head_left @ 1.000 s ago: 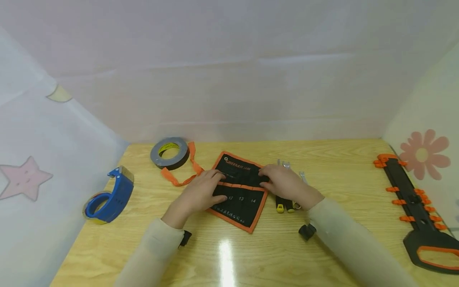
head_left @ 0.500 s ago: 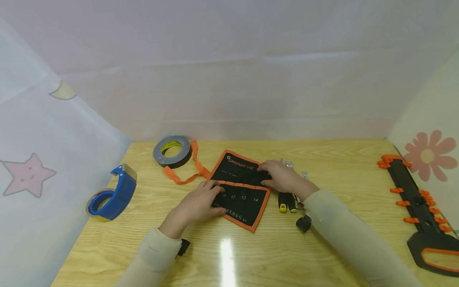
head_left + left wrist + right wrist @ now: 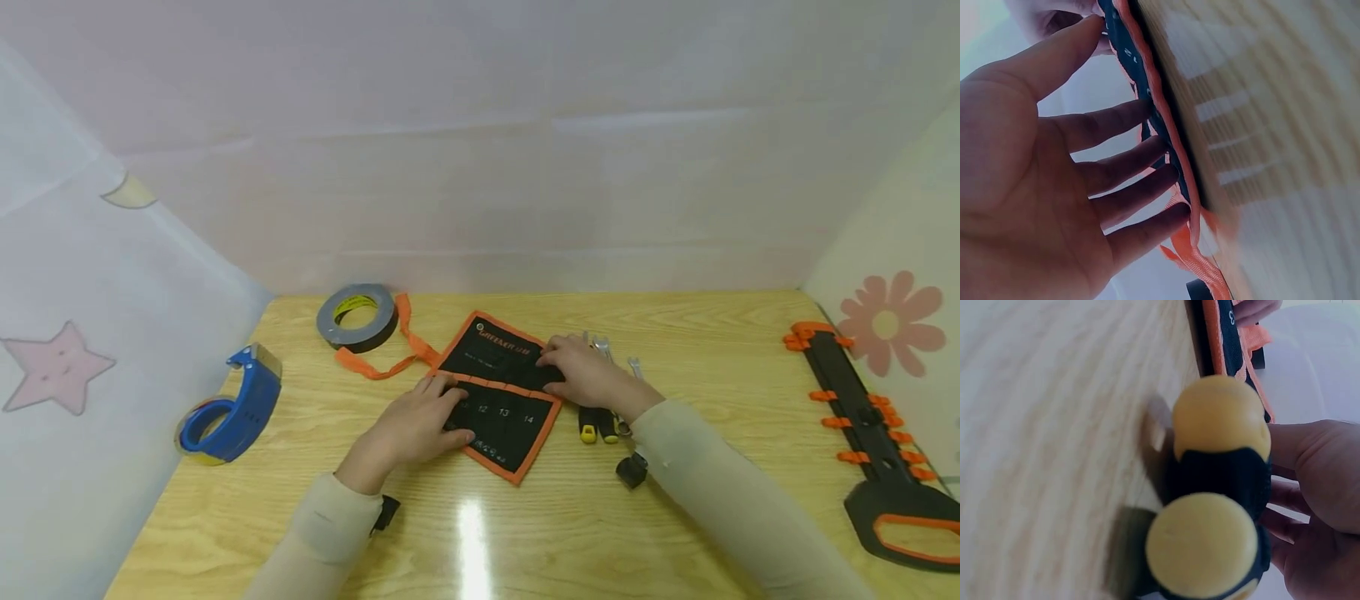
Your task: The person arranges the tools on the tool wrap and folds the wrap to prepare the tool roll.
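Observation:
A black fabric tool pouch (image 3: 504,425) with orange trim and printed size numbers lies unrolled on the table. My left hand (image 3: 405,423) rests on its left side, and in the left wrist view its spread fingers (image 3: 1125,187) touch the pouch (image 3: 1137,69). On the pouch's upper right edge lie the fingertips of my right hand (image 3: 588,372). Under and beside that hand are two black handles with yellow ends (image 3: 588,432), seen close in the right wrist view as rounded yellow tips (image 3: 1219,415). Several wrenches (image 3: 634,367) lie there too, partly hidden by the hand.
An orange tie strap (image 3: 390,368) trails left from the pouch, near a roll of grey tape (image 3: 378,329). A blue tape dispenser (image 3: 251,412) stands at the left edge. Far right lies a black rack with orange clips (image 3: 855,400). Cloth walls surround the table.
Compared with a second ago, my left hand has slid slightly left and toward me over the pouch. My right hand stays at the pouch's right edge, with little shift.

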The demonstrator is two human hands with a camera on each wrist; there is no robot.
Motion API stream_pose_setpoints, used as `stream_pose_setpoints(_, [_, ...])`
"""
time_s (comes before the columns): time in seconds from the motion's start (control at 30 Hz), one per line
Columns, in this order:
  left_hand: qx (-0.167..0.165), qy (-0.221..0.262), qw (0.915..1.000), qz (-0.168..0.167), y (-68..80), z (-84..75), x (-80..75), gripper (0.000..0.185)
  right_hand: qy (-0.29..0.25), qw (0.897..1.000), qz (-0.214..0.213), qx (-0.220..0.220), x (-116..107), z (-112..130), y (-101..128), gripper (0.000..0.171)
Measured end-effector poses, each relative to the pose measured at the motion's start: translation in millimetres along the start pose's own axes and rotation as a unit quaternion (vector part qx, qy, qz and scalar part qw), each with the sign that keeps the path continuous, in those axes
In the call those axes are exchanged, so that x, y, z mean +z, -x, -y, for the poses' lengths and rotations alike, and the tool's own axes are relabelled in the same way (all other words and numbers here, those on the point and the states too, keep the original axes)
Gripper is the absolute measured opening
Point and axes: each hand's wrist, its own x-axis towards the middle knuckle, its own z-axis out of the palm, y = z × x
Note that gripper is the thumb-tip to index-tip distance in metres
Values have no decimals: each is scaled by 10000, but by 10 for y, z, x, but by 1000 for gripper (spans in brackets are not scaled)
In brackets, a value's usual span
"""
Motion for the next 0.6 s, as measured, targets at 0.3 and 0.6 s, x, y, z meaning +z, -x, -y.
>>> stream_pose_setpoints(0.3, [-130,99,9997,185,-141,48,-36,75,120,9996,-256,-71,65,18,102,40])
stream_pose_setpoints(0.6, [-155,284,9989,334,-280,102,-59,74,153,9985,-507,-119,106,13,190,35])
